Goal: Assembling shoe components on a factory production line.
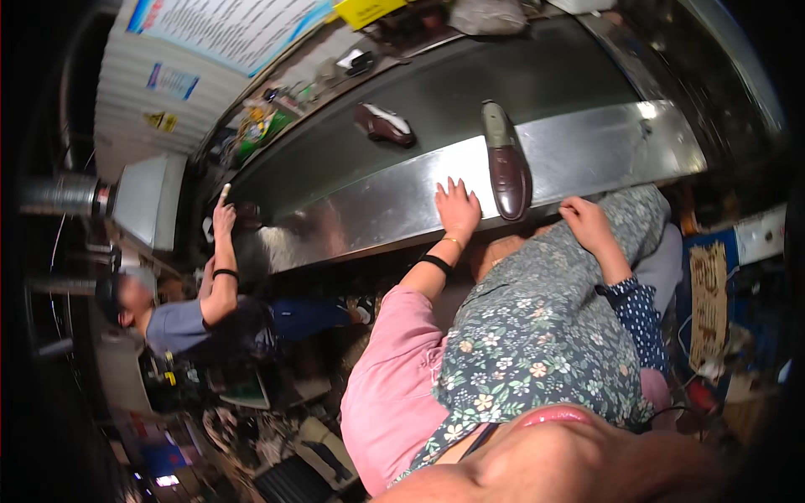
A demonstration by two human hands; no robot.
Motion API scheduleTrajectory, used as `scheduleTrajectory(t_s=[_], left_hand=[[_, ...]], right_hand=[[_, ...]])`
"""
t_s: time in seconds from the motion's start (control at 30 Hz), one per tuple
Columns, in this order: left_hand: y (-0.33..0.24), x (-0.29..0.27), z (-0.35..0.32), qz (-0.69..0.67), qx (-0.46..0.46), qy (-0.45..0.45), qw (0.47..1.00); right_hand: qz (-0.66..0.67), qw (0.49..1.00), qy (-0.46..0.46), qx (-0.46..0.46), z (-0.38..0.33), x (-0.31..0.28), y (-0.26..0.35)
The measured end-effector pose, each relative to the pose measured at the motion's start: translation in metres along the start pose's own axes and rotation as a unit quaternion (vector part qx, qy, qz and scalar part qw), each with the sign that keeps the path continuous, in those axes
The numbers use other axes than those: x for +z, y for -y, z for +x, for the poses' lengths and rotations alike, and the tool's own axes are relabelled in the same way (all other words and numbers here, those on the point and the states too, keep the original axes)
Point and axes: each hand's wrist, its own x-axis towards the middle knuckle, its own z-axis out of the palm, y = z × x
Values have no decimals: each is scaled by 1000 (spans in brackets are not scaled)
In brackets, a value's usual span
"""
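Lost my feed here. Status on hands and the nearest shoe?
Left hand open, flat on metal ledge. Right hand empty at ledge edge. Brown shoe lies between them, untouched. Second shoe farther up the belt.

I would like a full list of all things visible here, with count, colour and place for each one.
brown shoe: one, dark brown with a grey insert, on the steel ledge between the hands
second shoe: one, dark brown and white, further back on the dark belt
conveyor belt: one, dark grey, running across the upper part
steel ledge: one, shiny silver, along the near edge of the belt
co-worker: one, in a grey-blue top, at far left, with a raised hand at the ledge's end
wall posters: a few, white and blue, top left
left hand: one, flat on the ledge, just left of the brown shoe
right hand: one, at the ledge's near edge, right of the brown shoe
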Motion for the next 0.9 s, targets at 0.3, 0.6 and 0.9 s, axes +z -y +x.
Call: scheduleTrajectory(t_s=[0.3, 0.6, 0.9], left_hand=[[-31, -11, 7, -56, 80, -6, 995], [-16, 10, -6, 13, 60, -15, 998], [23, 18, 3, -36, 56, -14, 998]], right_hand=[[42, 998, -10, 42, -1, -24, -33], [-248, 885, -338, 202, -143, -363, -56], [-431, 509, -498, 554, -333, -535, -103]])
